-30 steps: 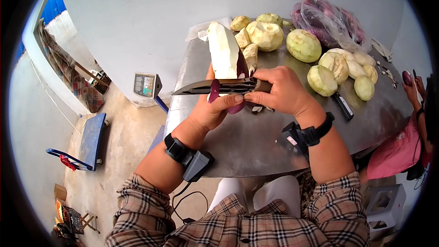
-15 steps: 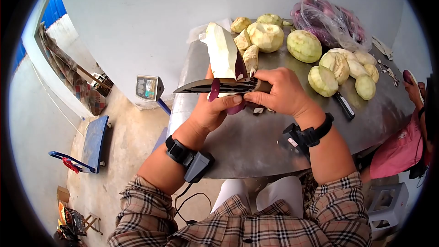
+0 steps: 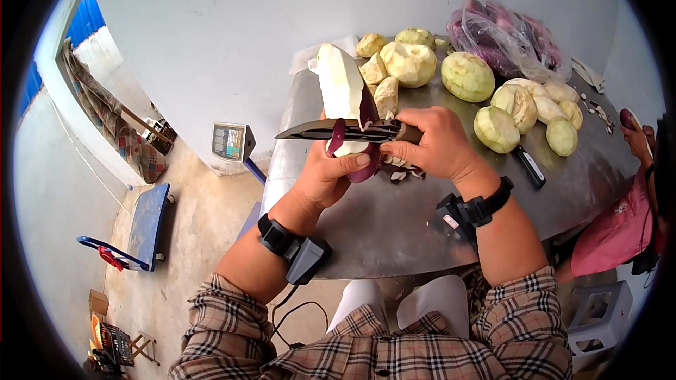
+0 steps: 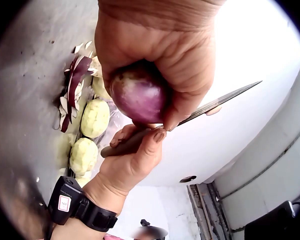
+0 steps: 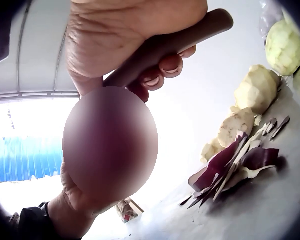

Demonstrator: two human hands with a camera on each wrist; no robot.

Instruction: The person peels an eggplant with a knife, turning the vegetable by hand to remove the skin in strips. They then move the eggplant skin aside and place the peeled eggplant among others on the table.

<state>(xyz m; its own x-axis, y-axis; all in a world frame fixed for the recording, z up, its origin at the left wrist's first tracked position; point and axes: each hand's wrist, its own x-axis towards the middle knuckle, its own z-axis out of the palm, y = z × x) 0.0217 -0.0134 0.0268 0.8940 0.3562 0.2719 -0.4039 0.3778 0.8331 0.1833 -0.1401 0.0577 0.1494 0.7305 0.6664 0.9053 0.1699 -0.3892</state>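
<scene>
The left hand has its fingers wrapped round the purple bottom of the long eggplant, which stands up above the counter, while the right hand grips the knife lying sideways across it, just above the left fingers.

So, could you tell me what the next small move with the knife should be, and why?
Probably the right hand should slide the knife toward the left hand, cutting the hanging peel strip free. The vegetable is white above the blade, but purple skin shows at the end in the left palm, so that strip is not finished.
</scene>
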